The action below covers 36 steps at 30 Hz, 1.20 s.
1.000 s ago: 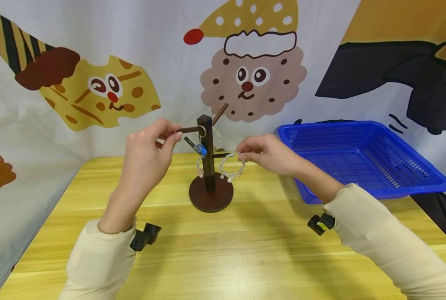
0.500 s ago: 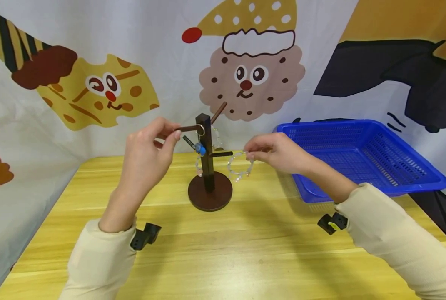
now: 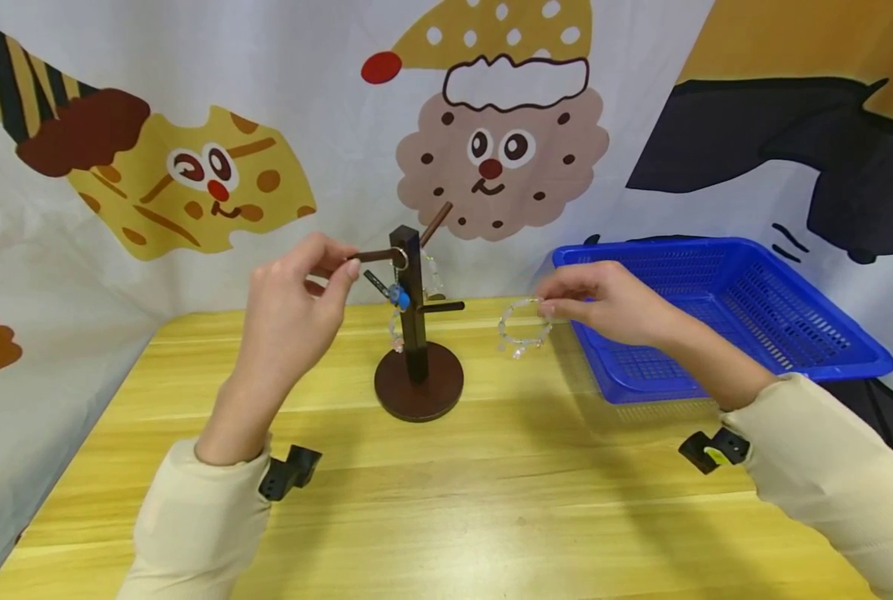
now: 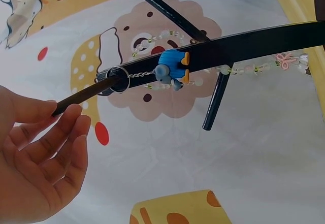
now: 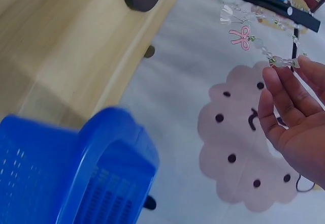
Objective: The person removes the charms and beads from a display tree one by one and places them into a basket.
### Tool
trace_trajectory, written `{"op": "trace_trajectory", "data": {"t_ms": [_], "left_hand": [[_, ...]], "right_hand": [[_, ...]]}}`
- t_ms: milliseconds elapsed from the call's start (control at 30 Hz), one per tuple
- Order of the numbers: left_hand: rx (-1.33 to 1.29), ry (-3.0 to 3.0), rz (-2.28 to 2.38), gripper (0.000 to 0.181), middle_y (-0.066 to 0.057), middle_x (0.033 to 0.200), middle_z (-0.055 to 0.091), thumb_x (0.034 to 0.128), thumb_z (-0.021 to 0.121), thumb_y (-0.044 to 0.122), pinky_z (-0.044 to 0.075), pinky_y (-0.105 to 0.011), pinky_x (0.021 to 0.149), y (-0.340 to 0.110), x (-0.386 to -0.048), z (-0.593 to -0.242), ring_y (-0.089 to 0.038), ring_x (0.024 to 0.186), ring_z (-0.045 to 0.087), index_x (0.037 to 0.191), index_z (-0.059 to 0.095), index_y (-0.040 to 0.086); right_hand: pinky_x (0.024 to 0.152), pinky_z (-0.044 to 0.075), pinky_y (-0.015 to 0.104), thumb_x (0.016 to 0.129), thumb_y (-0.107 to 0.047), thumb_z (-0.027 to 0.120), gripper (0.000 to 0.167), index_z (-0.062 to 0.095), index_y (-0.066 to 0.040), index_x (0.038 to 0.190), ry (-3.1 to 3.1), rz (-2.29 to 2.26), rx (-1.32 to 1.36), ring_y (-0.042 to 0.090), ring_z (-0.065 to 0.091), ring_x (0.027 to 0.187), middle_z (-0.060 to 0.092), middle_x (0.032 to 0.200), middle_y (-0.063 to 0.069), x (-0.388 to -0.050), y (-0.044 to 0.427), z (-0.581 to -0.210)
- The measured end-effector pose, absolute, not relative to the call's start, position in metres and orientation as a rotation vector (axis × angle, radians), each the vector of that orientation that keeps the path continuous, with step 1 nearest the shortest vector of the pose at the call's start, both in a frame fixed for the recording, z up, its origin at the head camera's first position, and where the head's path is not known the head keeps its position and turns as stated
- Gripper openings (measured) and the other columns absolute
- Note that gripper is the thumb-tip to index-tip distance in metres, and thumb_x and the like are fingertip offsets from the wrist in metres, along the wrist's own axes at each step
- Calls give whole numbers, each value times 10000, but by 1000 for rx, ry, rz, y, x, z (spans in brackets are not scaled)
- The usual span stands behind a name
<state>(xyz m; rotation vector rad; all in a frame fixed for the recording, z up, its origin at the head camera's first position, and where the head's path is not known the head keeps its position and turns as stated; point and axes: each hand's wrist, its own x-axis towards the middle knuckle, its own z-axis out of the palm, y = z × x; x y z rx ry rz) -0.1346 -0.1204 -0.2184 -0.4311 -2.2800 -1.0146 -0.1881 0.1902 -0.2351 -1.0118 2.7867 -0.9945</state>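
Note:
A dark brown wooden stand [image 3: 413, 333] with several pegs and a round base stands on the table. My left hand [image 3: 296, 292] pinches the end of its upper left peg [image 4: 81, 96]. From that peg hangs a keychain with a blue figure [image 4: 173, 65], its ring near the post. My right hand [image 3: 604, 300] pinches a clear beaded bracelet [image 3: 524, 342] to the right of the stand; a pink bow charm [image 5: 242, 37] dangles from it. Other beaded bracelets [image 3: 433, 275] hang on the stand, partly behind the post. The lower right peg [image 3: 443, 307] carries nothing.
A blue plastic basket [image 3: 724, 387] sits at the right rear of the yellow wooden table [image 3: 446, 508], just beyond my right hand. Behind the table hangs a white cloth [image 3: 341, 167] printed with cartoon snacks.
My right hand has drawn the beaded bracelet off the lower right peg and carried it right, toward the basket. The left hand has stayed at its peg.

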Motion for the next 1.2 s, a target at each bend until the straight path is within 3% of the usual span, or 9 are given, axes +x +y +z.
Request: {"op": "trace_trajectory", "data": {"t_ms": [400, 767, 1200], "left_hand": [[-431, -2278, -1015, 83, -137, 855, 664, 867, 596, 22, 496, -371, 607, -120, -135, -218, -235, 749, 620, 912, 630, -39], [-435, -2265, -1015, 76, -144, 869, 666, 865, 589, 9, 497, -381, 612, -119, -135, -218, -248, 746, 621, 901, 627, -45], [-429, -2259, -1036, 77, -149, 909, 667, 864, 588, 6, 498, -377, 618, -119, -135, -219, -249, 750, 619, 899, 624, -52]], "right_hand": [[688, 480, 247, 902, -116, 580, 114, 664, -85, 971, 2841, -994, -831, 164, 618, 806, 656, 882, 14, -181, 233, -233], [654, 466, 214, 912, -144, 571, 138, 657, -80, 999, 2947, -893, -656, 53, 590, 789, 656, 915, 41, -178, 275, -242], [655, 461, 184, 909, -137, 573, 131, 654, -69, 985, 2972, -928, -533, 79, 612, 774, 665, 873, 21, -173, 307, -257]]}}
